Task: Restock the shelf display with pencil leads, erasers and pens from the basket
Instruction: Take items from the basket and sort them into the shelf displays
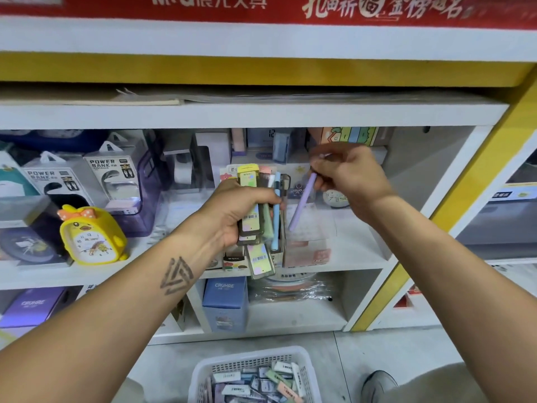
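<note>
Both hands grip stock: left [232,216] a bundle [255,210], right [345,173] a purple pen [302,202]; basket [308,370] holds erasers [261,379].

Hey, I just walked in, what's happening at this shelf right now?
A person is restocking a stationery shelf. The left hand grips a bundle of pencil lead packs and pens, held up in front of the shelf. The right hand pinches a single purple pen by its upper end, its tip angled down toward the clear display boxes. A white basket with more small packs sits on the floor below.
</note>
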